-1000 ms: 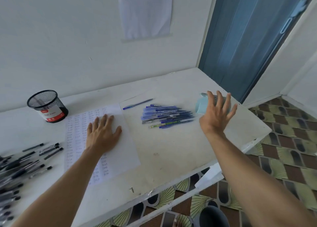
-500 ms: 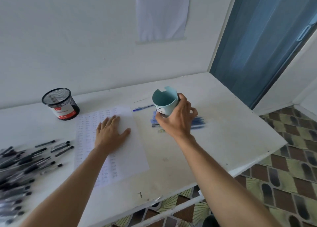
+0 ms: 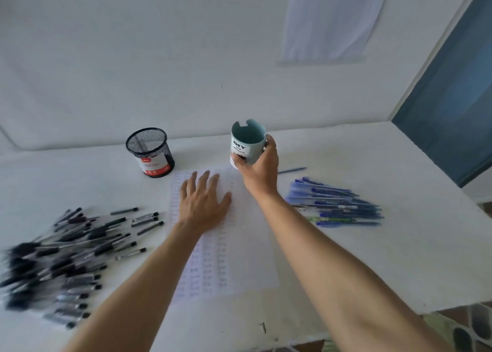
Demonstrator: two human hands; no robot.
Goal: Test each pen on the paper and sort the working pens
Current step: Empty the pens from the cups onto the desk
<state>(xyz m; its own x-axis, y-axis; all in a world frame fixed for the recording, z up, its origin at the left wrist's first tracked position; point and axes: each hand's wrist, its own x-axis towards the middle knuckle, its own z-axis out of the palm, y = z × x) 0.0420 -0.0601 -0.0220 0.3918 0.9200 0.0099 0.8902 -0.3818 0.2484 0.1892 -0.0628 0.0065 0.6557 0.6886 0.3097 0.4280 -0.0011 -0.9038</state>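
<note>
The paper (image 3: 247, 258) lies flat in the middle of the table (image 3: 399, 258), rows of small test scribbles running down it. The left hand (image 3: 203, 205) presses on its far half with straight, spread fingers. A heap of black pens (image 3: 66, 258) lies at 9 o'clock of the sheet, and a fan of blue pens (image 3: 332, 202) at 3 o'clock, with one blue pen (image 3: 292, 170) apart from them at about 2 o'clock. At 12 o'clock the right hand (image 3: 259, 173) grips a pale blue cup (image 3: 247, 141), fingers wrapped round its lower wall; the cup is near upright and looks empty, and I cannot tell whether its base touches the table. A black mesh cup (image 3: 150, 150) stands at 11 o'clock. No pen is in either hand, so this looks like placing the sorting cups, not testing. The next move probably calls for setting the cup down clear of the sheet, letting go, then taking a pen
</note>
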